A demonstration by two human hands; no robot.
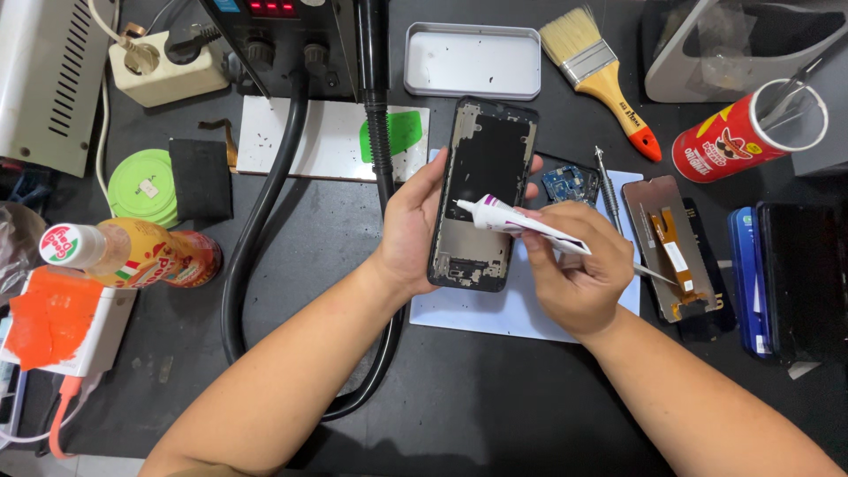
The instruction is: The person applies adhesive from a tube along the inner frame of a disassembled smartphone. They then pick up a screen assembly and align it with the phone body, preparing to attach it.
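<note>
Your left hand [413, 225] is clamped on a stripped phone frame [481, 194], thumb across its left edge and fingertips showing past the right edge, so the frame stands tilted with its top end toward 12 o'clock above the white mat [459, 314]. Your right hand [574, 265] is closed around a white glue tube [521, 223], pinched near its flattened tail, with the nozzle pointing toward 9 o'clock and lying over the middle of the frame. Whether the tip actually touches the frame is hard to tell from this angle. The two hands sit close together, nearly meeting at the frame's right side.

At 1 o'clock from your right hand, a small blue circuit board [565, 181] lies on the mat, and a thin metal screwdriver [607, 185] rests just beside it. At 3 o'clock, a detached display panel [676, 247] with an orange flex cable lies face down, and farther out sit a blue phone [746, 278] and a dark one [804, 283].

At 12 o'clock from the frame a shallow metal tray [473, 60] sits near the bench's far edge, with a yellow-handled paintbrush [605, 75] to its right and a red cylindrical can [746, 132] holding tweezers beyond that. A thick black hose [256, 238] loops down from the rework station [283, 35] and passes under your left forearm. At 9 o'clock, an orange drink bottle [132, 256] lies on its side.
</note>
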